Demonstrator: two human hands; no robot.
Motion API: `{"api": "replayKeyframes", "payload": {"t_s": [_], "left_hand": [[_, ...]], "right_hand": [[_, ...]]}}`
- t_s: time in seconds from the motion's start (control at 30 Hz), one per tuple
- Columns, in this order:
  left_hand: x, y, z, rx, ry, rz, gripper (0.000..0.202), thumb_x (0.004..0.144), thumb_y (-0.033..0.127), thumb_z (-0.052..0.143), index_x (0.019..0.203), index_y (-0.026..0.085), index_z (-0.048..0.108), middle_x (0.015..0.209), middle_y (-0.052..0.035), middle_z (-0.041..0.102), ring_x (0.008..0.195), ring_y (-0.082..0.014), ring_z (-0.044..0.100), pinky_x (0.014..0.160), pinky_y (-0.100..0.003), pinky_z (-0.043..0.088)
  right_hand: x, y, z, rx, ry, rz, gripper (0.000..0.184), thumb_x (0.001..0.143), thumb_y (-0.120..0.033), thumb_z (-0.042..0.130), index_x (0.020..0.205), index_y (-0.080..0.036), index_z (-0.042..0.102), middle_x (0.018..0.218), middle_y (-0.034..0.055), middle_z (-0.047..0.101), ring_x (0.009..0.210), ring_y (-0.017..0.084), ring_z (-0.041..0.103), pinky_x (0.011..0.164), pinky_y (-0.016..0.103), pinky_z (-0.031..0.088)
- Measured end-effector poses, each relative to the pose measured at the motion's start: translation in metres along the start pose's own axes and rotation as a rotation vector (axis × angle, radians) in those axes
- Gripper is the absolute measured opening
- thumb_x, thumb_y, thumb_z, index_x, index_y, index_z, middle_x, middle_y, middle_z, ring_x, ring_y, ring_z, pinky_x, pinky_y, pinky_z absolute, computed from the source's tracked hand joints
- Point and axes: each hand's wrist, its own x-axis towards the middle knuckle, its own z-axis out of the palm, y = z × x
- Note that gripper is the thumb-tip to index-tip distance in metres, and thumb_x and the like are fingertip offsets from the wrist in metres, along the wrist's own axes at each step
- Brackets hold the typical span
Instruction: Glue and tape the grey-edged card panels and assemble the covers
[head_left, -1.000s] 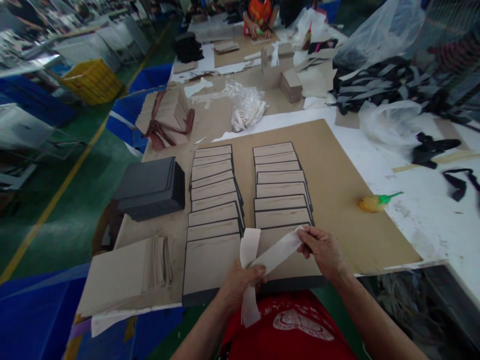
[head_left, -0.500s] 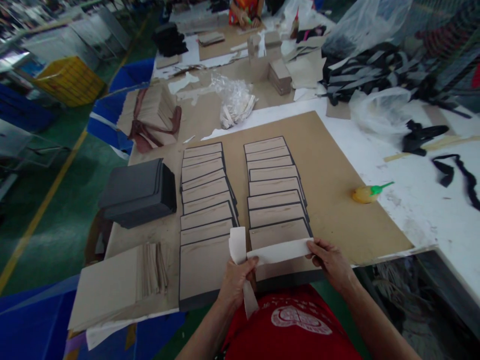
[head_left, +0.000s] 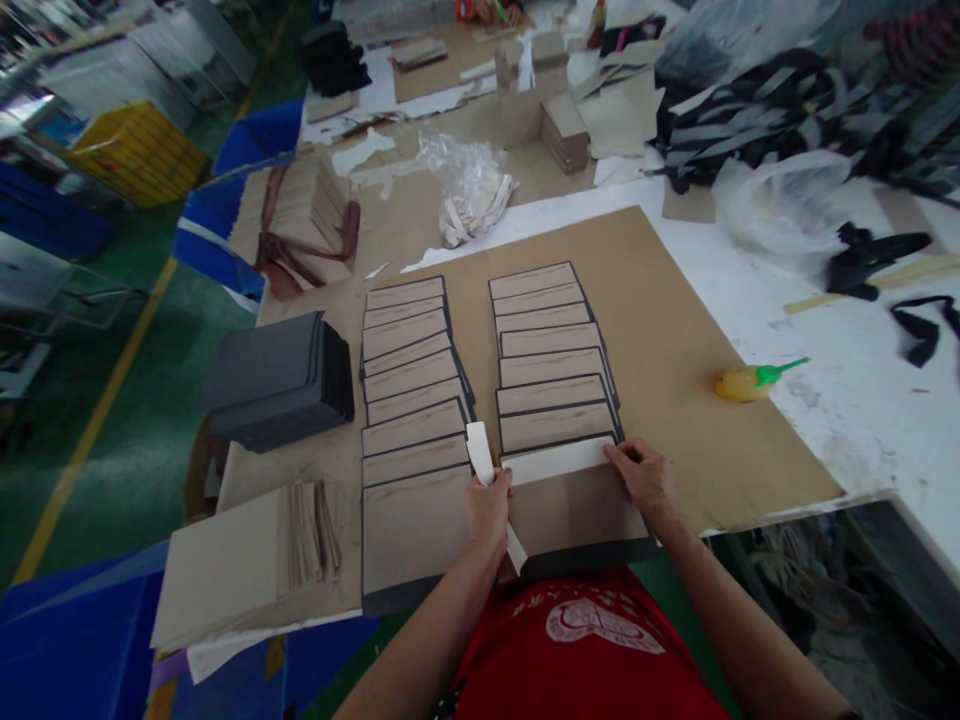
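A white strip [head_left: 559, 461] lies along the upper edge of the nearest board [head_left: 574, 515] in the right column. My right hand [head_left: 643, 482] is closed at the strip's right end, thumb and fingertips on it. At its left end is my left hand [head_left: 489, 508], closed around other white strips [head_left: 480, 450] that stick out above and below the fist. The boards are beige with dark edges. They overlap in two columns, and the left column's front board [head_left: 412, 530] is beside my left hand.
Left are a stack of dark grey covers [head_left: 262, 375] and a pile of beige boards [head_left: 225, 570]. A glue bottle with a green nozzle [head_left: 744, 383] lies at right. Farther back are a tied board bundle [head_left: 311, 220], a clear plastic bag [head_left: 469, 190] and black strips [head_left: 757, 120].
Both hands have moved slightly up, away from my body. The white strip, held above the board before, now lies along the board's upper edge.
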Motion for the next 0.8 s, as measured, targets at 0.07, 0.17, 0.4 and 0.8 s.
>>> {"api": "replayKeyframes", "payload": {"t_s": [0.07,0.17,0.4,0.8], "left_hand": [[0.003,-0.001,0.004,0.044,0.031,0.01,0.025,0.065,0.037,0.071,0.076,0.016,0.065,0.053,0.0016,0.058,0.046,-0.013,0.052,0.045,-0.023,0.034],[0.005,-0.001,0.008,0.101,0.07,0.019,0.018,0.067,0.034,0.069,0.071,0.017,0.064,0.053,0.0011,0.059,0.048,-0.0142,0.054,0.047,-0.024,0.036],[0.011,-0.007,0.012,0.157,0.104,0.034,0.018,0.07,0.034,0.069,0.074,0.018,0.063,0.058,-0.0002,0.062,0.053,-0.016,0.057,0.05,-0.026,0.038],[0.025,-0.022,0.017,0.213,0.117,0.074,0.021,0.071,0.039,0.068,0.072,0.019,0.063,0.064,-0.0021,0.065,0.063,-0.0196,0.063,0.059,-0.029,0.043]], "right_hand": [[0.002,0.003,0.003,-0.02,0.01,-0.018,0.043,0.072,-0.062,0.06,0.068,-0.02,0.064,0.066,0.0042,0.064,0.067,0.02,0.056,0.064,0.031,0.041],[0.004,0.009,0.006,-0.037,0.023,-0.017,0.044,0.073,-0.064,0.059,0.069,-0.02,0.063,0.067,0.0048,0.064,0.067,0.021,0.056,0.064,0.032,0.041],[0.006,0.013,0.01,-0.063,0.019,-0.005,0.042,0.074,-0.062,0.059,0.071,-0.021,0.064,0.067,0.0048,0.065,0.067,0.021,0.057,0.065,0.033,0.04],[0.006,0.01,0.012,-0.099,0.032,0.012,0.036,0.076,-0.057,0.058,0.069,-0.021,0.062,0.067,0.0041,0.064,0.067,0.021,0.056,0.065,0.032,0.039]]}}
